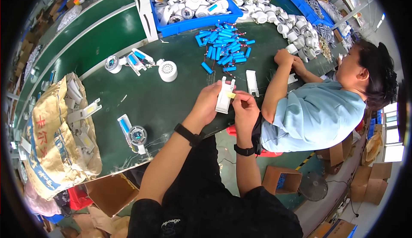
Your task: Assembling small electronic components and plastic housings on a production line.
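Left hand (209,103) clamps the white plastic housing (225,95) upright, steadying it; right hand (244,109) fingers pinch a yellow tab (231,95) against its edge, above the green workbench (150,96).

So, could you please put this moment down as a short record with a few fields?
setting: dark green workbench seen from above
left hand: holds a white plastic bracket upright over the bench
right hand: fingers pinch a small yellowish piece at the bracket's edge
behind the hands: pile of blue batteries, blue bin of white round parts
left side: sack of white brackets
co-worker: person in a light blue shirt at the bench to the right
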`<state>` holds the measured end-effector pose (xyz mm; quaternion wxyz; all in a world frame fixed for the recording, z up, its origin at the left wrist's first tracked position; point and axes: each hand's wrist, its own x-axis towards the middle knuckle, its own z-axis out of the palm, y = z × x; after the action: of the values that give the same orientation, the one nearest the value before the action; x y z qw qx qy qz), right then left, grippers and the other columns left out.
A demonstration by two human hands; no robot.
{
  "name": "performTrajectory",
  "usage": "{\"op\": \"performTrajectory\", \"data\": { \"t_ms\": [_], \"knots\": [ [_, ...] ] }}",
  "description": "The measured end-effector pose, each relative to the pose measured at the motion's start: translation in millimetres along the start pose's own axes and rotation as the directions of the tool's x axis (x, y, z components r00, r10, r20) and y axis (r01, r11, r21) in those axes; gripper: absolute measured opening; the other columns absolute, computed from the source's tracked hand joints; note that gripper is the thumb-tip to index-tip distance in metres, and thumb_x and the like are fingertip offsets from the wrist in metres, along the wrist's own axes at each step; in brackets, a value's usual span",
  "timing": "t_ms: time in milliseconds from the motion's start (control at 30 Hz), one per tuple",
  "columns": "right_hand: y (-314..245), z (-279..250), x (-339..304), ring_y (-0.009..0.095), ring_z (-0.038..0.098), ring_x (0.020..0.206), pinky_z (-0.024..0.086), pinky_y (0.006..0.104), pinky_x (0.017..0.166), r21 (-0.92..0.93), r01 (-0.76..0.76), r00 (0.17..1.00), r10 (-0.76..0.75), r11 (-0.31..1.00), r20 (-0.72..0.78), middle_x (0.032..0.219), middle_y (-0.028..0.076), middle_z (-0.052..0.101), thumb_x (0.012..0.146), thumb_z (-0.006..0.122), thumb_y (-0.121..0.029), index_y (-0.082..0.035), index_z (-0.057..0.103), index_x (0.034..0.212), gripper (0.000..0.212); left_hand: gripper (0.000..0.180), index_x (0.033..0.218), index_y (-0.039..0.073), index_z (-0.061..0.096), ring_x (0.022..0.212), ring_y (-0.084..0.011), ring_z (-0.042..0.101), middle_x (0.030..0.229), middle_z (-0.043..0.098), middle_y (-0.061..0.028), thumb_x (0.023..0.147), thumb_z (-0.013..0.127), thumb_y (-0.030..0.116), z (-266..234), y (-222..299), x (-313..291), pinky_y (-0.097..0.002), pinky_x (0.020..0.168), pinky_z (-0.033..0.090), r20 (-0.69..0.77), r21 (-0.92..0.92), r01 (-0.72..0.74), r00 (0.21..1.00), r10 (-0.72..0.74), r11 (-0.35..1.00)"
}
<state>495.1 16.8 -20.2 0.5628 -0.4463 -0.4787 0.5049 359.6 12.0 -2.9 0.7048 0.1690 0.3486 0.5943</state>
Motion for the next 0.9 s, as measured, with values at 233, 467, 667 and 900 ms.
{"op": "performTrajectory", "data": {
  "t_ms": [233,467,667,900],
  "knots": [
    [-20.4,-4.9,15.7,0.028,0.061,0.122,0.053,0.0329,0.094,-0.004,0.486,0.867,-0.483,0.874,-0.122,0.126,0.02,0.062,0.092,0.055,0.013,0.0,0.053,0.102,0.017,0.035,0.118,-0.005,0.06,0.093,-0.0209,0.071,0.107,0.07,-0.0125,0.11,0.043,0.024,-6.6,-30.5,44.1,-0.0354,0.085,0.059,-0.258,0.19,-0.056,0.961,0.105,0.98],
    [-30.1,-9.5,-1.7,0.022,0.067,0.087,0.06,0.0385,0.081,0.459,0.185,0.976,-0.217,0.869,0.017,0.102,0.017,0.067,0.095,0.06,0.005,-0.004,0.05,0.097,0.014,0.04,0.13,-0.004,0.057,0.111,-0.0291,0.068,0.12,0.068,-0.0204,0.093,0.065,0.009,4.4,-40.6,56.3,-0.0367,0.093,0.054,-0.191,0.812,-0.265,0.721,0.666,0.52],
    [-64.1,33.1,-32.1,0.013,0.05,0.061,0.05,0.0279,0.052,0.408,0.011,0.931,-0.158,0.913,0.328,0.086,0.009,0.055,0.092,0.046,0.01,-0.002,0.054,0.097,0.015,0.036,0.125,0.006,0.065,0.11,-0.0328,0.067,0.122,0.068,-0.0174,0.089,0.069,0.003,-10.1,61.0,-111.4,-0.0388,0.092,0.055,0.103,0.905,-0.371,0.663,0.742,0.206],
    [-69.6,125.3,-80.6,0.011,0.029,0.053,0.022,0.0247,0.041,0.481,-0.235,0.754,-0.154,0.845,0.639,0.062,0.004,0.035,0.078,0.041,-0.004,-0.005,0.04,0.061,0.017,0.043,0.12,0.006,0.065,0.119,-0.0369,0.057,0.121,0.066,-0.017,0.079,0.077,0.005,-271.1,201.0,-216.4,-0.047,0.103,0.045,0.174,0.754,0.454,0.559,0.811,-0.475]
  ]
}}
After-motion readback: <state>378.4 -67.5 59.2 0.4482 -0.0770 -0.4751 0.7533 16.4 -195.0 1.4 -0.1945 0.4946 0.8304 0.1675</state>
